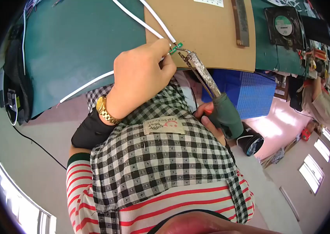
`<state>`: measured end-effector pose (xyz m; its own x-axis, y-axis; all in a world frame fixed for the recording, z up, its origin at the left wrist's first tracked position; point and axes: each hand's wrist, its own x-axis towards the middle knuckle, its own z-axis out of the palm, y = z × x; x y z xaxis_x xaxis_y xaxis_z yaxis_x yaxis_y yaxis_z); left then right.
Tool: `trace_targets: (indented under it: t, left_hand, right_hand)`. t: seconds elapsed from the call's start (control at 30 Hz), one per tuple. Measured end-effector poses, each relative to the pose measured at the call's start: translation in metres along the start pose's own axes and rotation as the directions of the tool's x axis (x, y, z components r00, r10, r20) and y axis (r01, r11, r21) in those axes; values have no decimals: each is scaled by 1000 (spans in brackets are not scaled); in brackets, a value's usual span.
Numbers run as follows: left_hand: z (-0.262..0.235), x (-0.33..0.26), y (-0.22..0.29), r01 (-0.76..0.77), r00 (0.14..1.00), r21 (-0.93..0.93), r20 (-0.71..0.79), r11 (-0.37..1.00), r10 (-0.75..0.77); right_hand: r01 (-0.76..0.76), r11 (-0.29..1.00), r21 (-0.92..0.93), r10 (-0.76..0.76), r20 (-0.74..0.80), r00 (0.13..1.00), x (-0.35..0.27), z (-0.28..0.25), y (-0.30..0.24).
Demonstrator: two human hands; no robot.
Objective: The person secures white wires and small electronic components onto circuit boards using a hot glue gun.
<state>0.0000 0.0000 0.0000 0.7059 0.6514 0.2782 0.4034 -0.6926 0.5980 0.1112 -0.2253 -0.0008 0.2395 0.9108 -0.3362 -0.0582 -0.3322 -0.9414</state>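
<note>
My left hand (143, 74) is closed, thumb and forefinger pinching a small green circuit board (179, 45) near the front edge of the cardboard. Two white cables (155, 16) come from the far side to the board. Another white cable (89, 84) sticks out left from beneath my hand, its bare end at the table edge. My right hand (210, 120) is wrapped round the dark green handle of a soldering gun (205, 74), partly hidden behind it. The gun's silvery barrel points up-left, and its bent tip is at the board. My fingers hide the board's left part.
A brown cardboard sheet (212, 50) covers part of the green table (75, 39). On it lie a dark metal bar (240, 23) and a white paper. A black fan (284, 25) stands right; a blue crate (256, 93) sits below the edge. Another person (323, 103) is at far right.
</note>
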Motion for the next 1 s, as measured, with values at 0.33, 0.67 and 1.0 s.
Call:
trace_targets:
  t: [0.33,0.67,1.0]
  left_hand:
    - [3,1,3,33,999,9,-10,999,-33]
    - [5,1,6,43,999,17,-33,999,-43]
    - [5,1,8,66,997,33,-30,997,-65]
  right_hand:
    - [-5,960,280,45,-137,990,-4,6,11]
    - [-49,943,330,77,-72,994,0,4,19]
    - [-40,934,355,79,-95,992,9,9,16]
